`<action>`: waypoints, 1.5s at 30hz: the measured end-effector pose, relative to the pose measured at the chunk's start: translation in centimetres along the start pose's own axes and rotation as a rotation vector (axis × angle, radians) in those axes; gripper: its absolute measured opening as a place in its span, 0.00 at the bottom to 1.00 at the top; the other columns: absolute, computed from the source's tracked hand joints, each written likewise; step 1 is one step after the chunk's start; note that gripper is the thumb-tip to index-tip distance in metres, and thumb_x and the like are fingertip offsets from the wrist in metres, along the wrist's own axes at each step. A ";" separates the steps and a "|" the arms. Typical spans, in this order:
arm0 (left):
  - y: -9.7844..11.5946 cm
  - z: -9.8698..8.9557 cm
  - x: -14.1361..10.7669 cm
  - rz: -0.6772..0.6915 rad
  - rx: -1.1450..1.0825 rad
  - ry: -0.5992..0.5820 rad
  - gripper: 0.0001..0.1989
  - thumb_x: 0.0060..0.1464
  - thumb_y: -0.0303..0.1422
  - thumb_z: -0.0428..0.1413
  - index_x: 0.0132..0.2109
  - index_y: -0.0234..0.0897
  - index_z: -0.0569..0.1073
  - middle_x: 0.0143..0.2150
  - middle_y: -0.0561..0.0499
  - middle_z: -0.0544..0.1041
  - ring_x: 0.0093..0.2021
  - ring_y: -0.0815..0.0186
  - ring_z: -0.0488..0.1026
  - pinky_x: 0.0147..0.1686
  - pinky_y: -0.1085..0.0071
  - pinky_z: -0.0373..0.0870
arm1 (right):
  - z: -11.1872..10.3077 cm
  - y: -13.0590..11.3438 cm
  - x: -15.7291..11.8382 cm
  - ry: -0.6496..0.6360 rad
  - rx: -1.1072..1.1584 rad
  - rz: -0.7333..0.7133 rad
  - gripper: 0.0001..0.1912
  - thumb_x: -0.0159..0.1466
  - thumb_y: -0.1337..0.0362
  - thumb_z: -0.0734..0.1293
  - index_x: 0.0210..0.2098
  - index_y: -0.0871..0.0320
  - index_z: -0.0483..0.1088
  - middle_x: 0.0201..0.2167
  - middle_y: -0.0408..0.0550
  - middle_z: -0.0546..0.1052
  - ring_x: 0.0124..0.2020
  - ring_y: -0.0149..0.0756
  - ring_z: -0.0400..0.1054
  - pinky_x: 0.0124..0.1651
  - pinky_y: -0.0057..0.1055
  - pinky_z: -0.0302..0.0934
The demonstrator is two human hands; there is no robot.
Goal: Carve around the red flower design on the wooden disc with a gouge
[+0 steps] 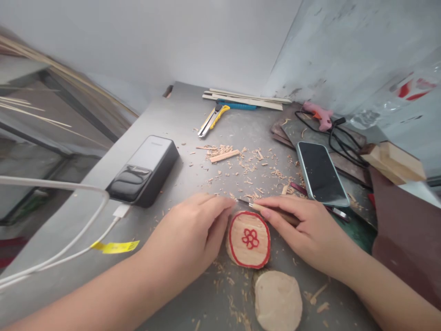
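Here, scene: a grey worktop (165,124) strewn with wood shavings (241,165), most of them around its middle
Wooden disc: a small round slice (248,240) with a red painted rim and a red flower at its centre, lying flat near the front edge of the worktop, between the two hands
Left hand: the left hand (188,230) lies palm down just beside the disc, fingers curled against its left edge and bracing it; closed loosely onto the rim rather than gripping anything
Right hand: the right hand (303,225) is closed around a slim carving knife (272,210) with a wooden handle, its metal tip laid at the disc's top edge
Handling: the disc looks light, stiff and dry, likely to skid on the smooth metal; the rim is the place to pinch it, away from the painted face, and thin edges may chip
Second disc: a plain unpainted slice (278,301) lies closer to the front edge, just beside the painted one
Left side: a black power bank (144,169) with a white cable (69,239) bearing a yellow tag
Right side: a phone (321,172) face up, with wood blocks (392,161) near the right edge
Back edge: a yellow utility knife (213,119), flat wooden sticks (244,99) and a pink glue gun (319,114)
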State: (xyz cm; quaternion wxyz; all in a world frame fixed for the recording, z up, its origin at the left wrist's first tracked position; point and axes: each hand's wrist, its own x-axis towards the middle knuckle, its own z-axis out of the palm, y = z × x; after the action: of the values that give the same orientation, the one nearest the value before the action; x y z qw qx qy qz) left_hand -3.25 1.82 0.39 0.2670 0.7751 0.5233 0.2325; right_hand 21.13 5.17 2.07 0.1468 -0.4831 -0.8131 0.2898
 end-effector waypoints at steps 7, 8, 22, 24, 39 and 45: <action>0.0 -0.1 0.1 -0.018 -0.064 -0.032 0.13 0.69 0.33 0.52 0.49 0.40 0.82 0.45 0.47 0.83 0.44 0.60 0.79 0.45 0.62 0.76 | 0.1 -0.1 -0.7 -0.026 -0.043 -0.069 0.14 0.74 0.58 0.65 0.54 0.51 0.79 0.48 0.48 0.84 0.46 0.39 0.79 0.48 0.35 0.73; -0.1 -0.2 0.1 -0.035 -0.071 -0.001 0.14 0.69 0.32 0.51 0.49 0.39 0.81 0.43 0.47 0.83 0.42 0.61 0.80 0.44 0.62 0.76 | 0.3 0.0 -0.9 -0.028 -0.048 -0.078 0.15 0.73 0.57 0.66 0.55 0.52 0.78 0.49 0.48 0.84 0.47 0.39 0.79 0.49 0.36 0.73; 0.9 -1.4 -1.1 -0.183 -0.012 -0.291 0.34 0.45 0.37 0.69 0.60 0.42 0.71 0.56 0.44 0.72 0.57 0.48 0.72 0.56 0.49 0.74 | -0.9 -0.5 -1.6 0.058 -0.014 -0.097 0.11 0.72 0.58 0.67 0.51 0.47 0.79 0.45 0.43 0.84 0.43 0.36 0.80 0.43 0.30 0.74; 1.0 -1.1 -1.1 -0.168 -0.053 -0.242 0.33 0.45 0.33 0.67 0.60 0.43 0.70 0.57 0.45 0.71 0.58 0.50 0.73 0.56 0.52 0.75 | -1.0 -0.4 -1.8 0.079 -0.034 -0.170 0.11 0.72 0.61 0.67 0.52 0.47 0.79 0.46 0.44 0.84 0.44 0.35 0.79 0.45 0.29 0.74; 0.5 -1.5 -0.2 -0.097 -0.137 -0.147 0.33 0.55 0.29 0.64 0.65 0.46 0.64 0.63 0.48 0.73 0.62 0.59 0.73 0.63 0.60 0.71 | -2.4 0.4 -2.6 0.067 -0.193 -0.346 0.19 0.72 0.68 0.66 0.59 0.44 0.74 0.47 0.41 0.82 0.44 0.31 0.80 0.47 0.24 0.74; 0.5 -1.3 -0.1 -0.086 -0.183 -0.174 0.32 0.52 0.28 0.64 0.64 0.47 0.67 0.59 0.51 0.75 0.57 0.61 0.76 0.58 0.63 0.73 | -1.8 0.6 -2.5 0.170 -0.188 -0.361 0.20 0.73 0.69 0.64 0.62 0.47 0.73 0.49 0.43 0.82 0.46 0.31 0.79 0.50 0.25 0.73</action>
State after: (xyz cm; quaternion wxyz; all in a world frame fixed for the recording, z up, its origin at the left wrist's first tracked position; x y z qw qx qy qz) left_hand -3.76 1.77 1.73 0.3909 0.7415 0.5075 0.1997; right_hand 23.68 3.84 3.25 0.2186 -0.3641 -0.8944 0.1402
